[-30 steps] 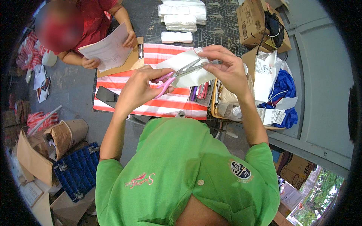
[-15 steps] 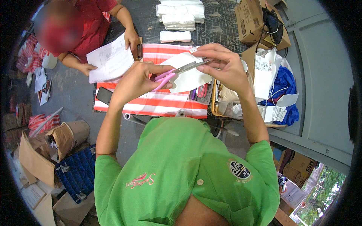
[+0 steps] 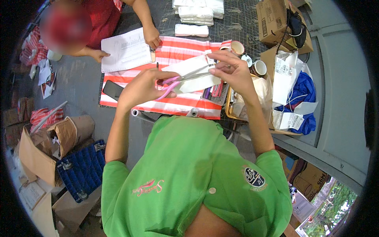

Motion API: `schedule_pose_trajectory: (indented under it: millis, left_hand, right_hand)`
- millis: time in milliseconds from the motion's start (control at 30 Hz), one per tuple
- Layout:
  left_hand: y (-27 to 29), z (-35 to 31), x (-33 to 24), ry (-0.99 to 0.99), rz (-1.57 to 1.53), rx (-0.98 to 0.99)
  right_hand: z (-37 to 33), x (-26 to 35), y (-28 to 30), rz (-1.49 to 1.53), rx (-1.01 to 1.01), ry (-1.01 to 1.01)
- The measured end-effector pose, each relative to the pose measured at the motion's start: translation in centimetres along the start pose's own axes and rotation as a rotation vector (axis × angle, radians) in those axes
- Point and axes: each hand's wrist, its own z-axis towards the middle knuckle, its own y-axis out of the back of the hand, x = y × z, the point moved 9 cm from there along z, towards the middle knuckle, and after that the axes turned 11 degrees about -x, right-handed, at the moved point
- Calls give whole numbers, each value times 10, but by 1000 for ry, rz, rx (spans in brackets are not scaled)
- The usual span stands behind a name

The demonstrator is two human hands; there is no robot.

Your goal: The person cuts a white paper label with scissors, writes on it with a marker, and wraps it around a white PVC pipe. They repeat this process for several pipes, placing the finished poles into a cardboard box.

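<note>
1. L hand: fingers closed around pink plastic-handled scissors w/ slim metal blades; blades point toward R hand.
2. R hand: thumb & fingers narrow, at blade-tip end; can't tell if they grip tips, sheet or both.
3. Thin flat white sheet: btwn both hands, partly behind blades.
4. Red-and-white striped sheet: beneath both hands, on dark grid-patterned counter.
5. Black rectangular smartphone: just L of L wrist.
6. Grey rectangular tray w/ red & purple pens: near side of R hand, twd torso.
7. Round white-rimmed paper cup: R of R hand, nearby.
8. Stacked folded white bundles: beyond both hands, well apart.
9. Co-worker's hand: beyond L hand, at edge of white printed paper.
</note>
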Motion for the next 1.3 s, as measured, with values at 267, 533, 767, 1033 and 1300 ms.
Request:
schedule_pose_trajectory:
  millis: [267,533,767,1033,1300]
  left_hand:
    - [-87,-84,164,662,208,-170]
    - [-131,-66,164,351,583,-358]
    - [-173,-61,192,349,296,-66]
    - [-113,-8,97,450,-427,-253]
    - [-82,18,35,343,-599,-340]
  right_hand:
    - [-5,-150,-25,-268,-66,-30]
    - [-5,-183,-40,-436,-171,73]
    - [-23,-169,-42,263,-275,-238]
    - [-52,-126,-35,348,-318,-344]
    - [-59,-87,-35,292,-268,-255]
